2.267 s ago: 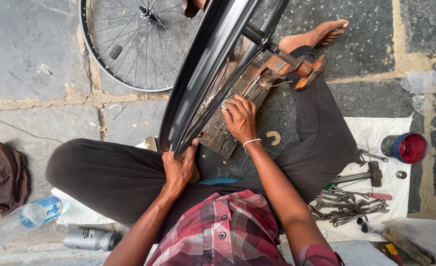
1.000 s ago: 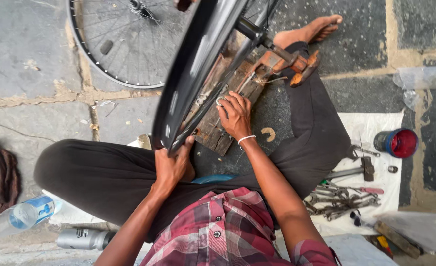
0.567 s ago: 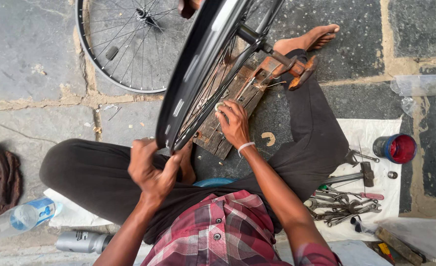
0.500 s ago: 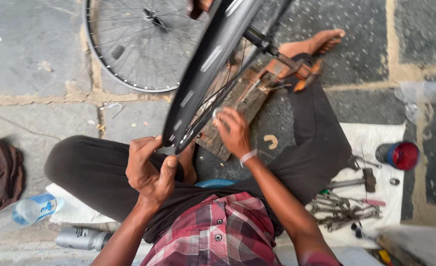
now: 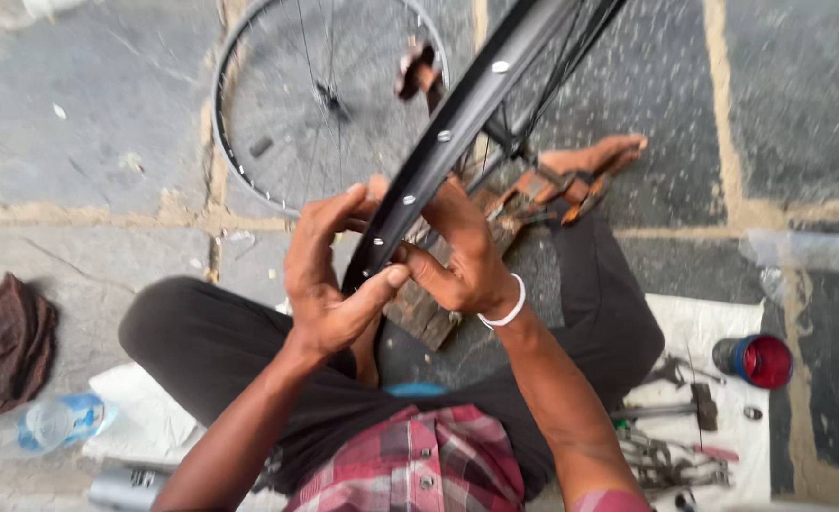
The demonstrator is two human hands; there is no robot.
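A black bicycle rim with spoke holes stands on edge in front of me, running from my lap up to the top right. My left hand grips its near end from the left, thumb pressed on the rim's outer face. My right hand, a white band on its wrist, holds the same stretch from the right. Thin spokes run behind the rim. Under the hands lies a worn wooden block on my crossed legs.
A second spoked wheel lies flat on the stone floor behind. On the right, a white cloth carries a hammer, several wrenches and a red-blue tin. At left lie a brown rag and a plastic bottle.
My left hand has let go of the rim's lower end, lifted, and taken hold higher up. My right hand has moved from the spokes onto the rim. The view has come closer.
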